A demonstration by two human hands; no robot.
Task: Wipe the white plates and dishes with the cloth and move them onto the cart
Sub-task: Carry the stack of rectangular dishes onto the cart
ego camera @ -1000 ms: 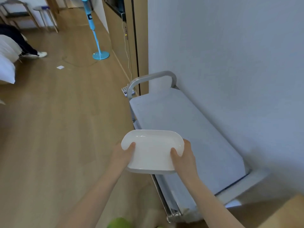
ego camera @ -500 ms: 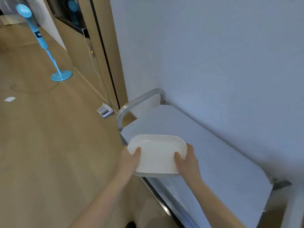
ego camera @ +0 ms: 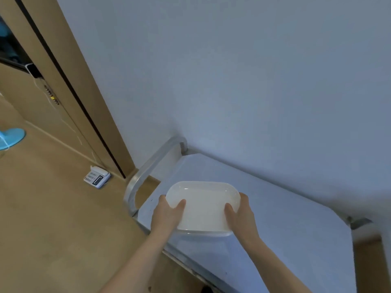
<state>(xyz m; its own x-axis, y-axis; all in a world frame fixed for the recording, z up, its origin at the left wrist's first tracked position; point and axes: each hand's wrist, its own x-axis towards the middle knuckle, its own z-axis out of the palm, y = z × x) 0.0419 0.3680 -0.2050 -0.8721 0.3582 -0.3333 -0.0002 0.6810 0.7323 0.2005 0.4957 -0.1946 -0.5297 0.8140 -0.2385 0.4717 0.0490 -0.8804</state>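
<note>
Holding the dish [ego camera: 203, 206] with both hands right now, so here's my read from the remote seat. Nearest to me, the left hand [ego camera: 167, 216] grips the left end, thumb laid over the rim and the other fingers out of sight underneath. The right hand [ego camera: 241, 214] does the same on the right end, thumb on top. So both are grasping the dish, neither is loose.

The dish itself is white, oblong with rounded corners, shallow, and it's above the near left part of the cart [ego camera: 275, 218] top. I can't tell if its base touches the surface or hangs just over it; the front edge looks lifted a bit.

Handling-wise I'd guess glazed ceramic or hard plastic: stiff, smooth, probably slick if damp, and chippy if it's ceramic and gets dropped on that hard top. Taking it by the two short ends with thumbs over the rim seems the sane grip, and I'd set it down flat, not edge first.

Further out, the cart's metal handle [ego camera: 148, 172] curves up at the far left end, the cart sits against a pale wall [ego camera: 254, 81], and a small white power strip [ego camera: 97, 177] lies on the wooden floor [ego camera: 53, 218].
</note>
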